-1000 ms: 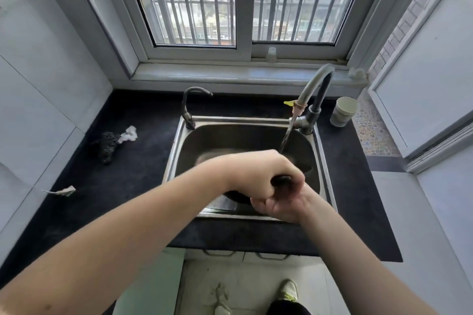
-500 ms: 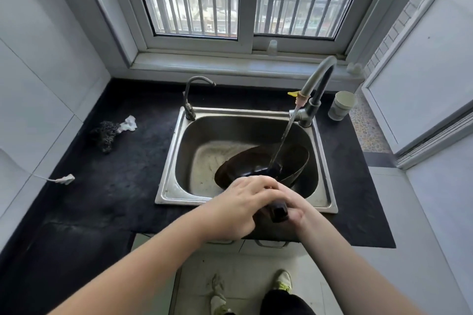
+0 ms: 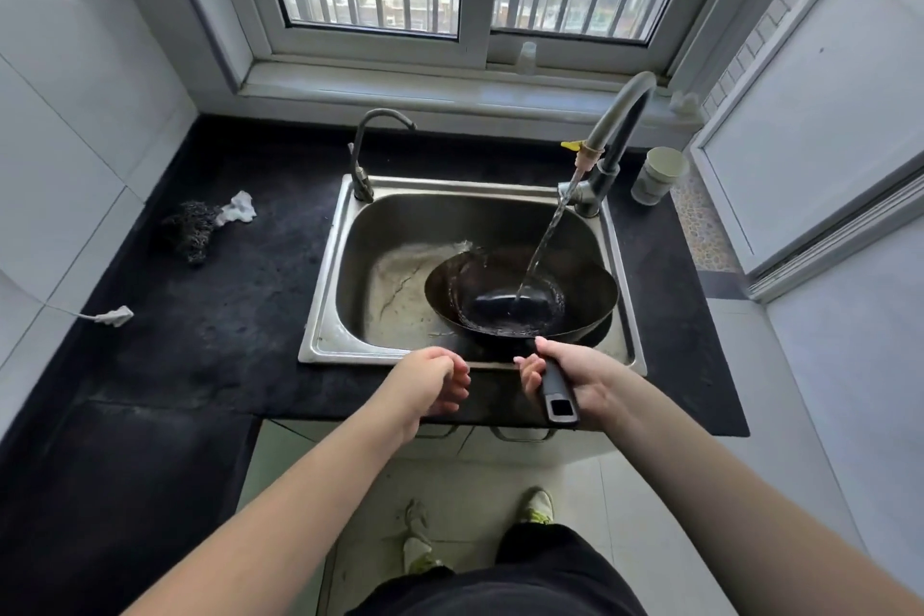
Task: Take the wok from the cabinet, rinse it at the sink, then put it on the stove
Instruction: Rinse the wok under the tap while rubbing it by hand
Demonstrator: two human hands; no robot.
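Black wok (image 3: pixel 520 295) with water in steel sink (image 3: pixel 325 345), right hand (image 3: pixel 575 380) grip round handle (image 3: pixel 557 395), left hand (image 3: pixel 430 385) loose.

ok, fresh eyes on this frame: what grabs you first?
The stream of water from the tall faucet at the sink's back right, falling into the dark wok tilted in the basin. Next, the right hand gripping the wok's black handle at the front rim, with the left hand beside it, loosely curled and holding nothing.

Left hand (image 3: pixel 434 383) let go of wok handle (image 3: pixel 557 393).
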